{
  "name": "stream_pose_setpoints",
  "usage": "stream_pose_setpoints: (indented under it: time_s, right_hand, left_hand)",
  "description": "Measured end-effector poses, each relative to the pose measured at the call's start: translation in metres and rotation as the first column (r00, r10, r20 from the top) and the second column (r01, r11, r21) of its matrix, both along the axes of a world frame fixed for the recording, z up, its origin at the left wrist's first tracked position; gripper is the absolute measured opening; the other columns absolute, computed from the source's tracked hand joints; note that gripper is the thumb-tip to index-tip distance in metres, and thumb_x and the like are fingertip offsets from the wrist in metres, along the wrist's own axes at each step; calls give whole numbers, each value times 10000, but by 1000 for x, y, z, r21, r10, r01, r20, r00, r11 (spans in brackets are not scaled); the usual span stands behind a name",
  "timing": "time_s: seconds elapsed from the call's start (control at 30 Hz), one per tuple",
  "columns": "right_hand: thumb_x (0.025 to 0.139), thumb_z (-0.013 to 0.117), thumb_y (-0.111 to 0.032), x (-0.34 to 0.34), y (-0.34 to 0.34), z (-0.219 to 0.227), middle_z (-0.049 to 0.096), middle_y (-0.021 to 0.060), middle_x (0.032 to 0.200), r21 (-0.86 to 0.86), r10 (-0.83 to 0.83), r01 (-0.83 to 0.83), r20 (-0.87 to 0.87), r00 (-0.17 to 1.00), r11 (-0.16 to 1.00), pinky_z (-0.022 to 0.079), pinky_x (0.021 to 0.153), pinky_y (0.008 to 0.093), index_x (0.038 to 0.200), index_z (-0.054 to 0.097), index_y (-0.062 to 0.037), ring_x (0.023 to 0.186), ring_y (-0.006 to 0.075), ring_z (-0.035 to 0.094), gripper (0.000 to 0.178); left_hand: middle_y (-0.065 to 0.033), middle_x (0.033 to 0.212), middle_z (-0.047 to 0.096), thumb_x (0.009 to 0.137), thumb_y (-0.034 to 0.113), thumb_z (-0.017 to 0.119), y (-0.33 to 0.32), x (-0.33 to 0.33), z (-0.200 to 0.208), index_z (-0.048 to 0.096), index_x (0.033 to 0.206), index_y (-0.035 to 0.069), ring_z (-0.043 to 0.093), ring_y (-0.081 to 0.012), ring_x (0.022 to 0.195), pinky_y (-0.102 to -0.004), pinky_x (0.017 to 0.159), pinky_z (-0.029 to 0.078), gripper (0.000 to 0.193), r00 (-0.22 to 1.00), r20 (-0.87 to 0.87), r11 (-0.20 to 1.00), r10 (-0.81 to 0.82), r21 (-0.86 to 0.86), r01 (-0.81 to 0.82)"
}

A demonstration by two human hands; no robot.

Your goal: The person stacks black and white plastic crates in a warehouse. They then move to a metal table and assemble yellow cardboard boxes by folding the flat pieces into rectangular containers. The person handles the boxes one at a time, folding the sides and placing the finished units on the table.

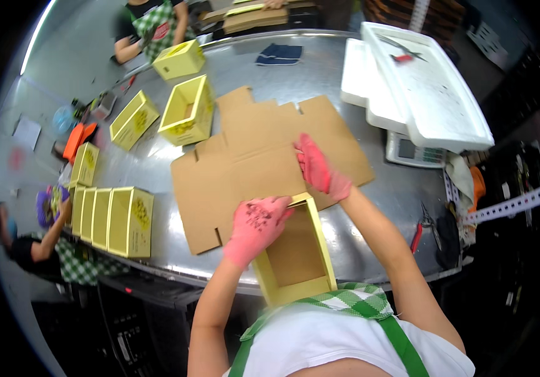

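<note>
A yellow open-topped cardboard box [325, 251] stands at the table's near edge against my apron, its brown inside facing up. My left hand [259, 227], in a pink glove with dark stains, is closed on the box's far left rim. My right hand [318, 167], also pink-gloved, is just beyond the box with its fingers stretched out and nothing in them. Below it lies a flat, unfolded brown cardboard blank [270, 141] with slots and flaps. Whether the right fingertips touch the blank, I cannot tell.
More yellow boxes [130, 220] line the table's left edge; others [188, 110] stand farther back. White foam trays [433, 88] rest over a scale [411, 151] at the right, with pliers [430, 221] nearer. A dark cloth [279, 54] lies at the back. Two co-workers are at the left and far side.
</note>
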State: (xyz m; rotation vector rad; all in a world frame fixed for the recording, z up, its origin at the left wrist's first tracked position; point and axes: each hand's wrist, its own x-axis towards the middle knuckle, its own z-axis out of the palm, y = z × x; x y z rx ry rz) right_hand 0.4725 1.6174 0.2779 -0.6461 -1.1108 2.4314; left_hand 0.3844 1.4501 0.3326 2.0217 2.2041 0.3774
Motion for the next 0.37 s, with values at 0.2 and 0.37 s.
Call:
stream_pose_setpoints:
  time_s: [0.2, 0.37]
  right_hand:
    - [894, 408, -430, -6, -8, -3, 556, 78, 1093, 360, 200, -268, 216, 956, 893, 400, 886, 269, 1149, 501, -8, 1027, 156, 514, 502]
    - [875, 493, -343, 25, -21, -3, 556, 68, 1094, 245, 86, -103, 82, 993, 964, 406, 899, 285, 1161, 498, -22, 995, 135, 525, 430]
  left_hand:
    - [-67, 823, 616, 788, 223, 559, 3, -20, -22, 601, 917, 112, 591, -249, 728, -356, 633, 464, 176, 992, 126, 996, 14, 85, -25]
    - [-148, 1002, 608, 757, 198, 627, -17, -25, -60, 607, 1034, 114, 545, -309, 955, -384, 782, 456, 290, 909, 413, 613, 46, 707, -352]
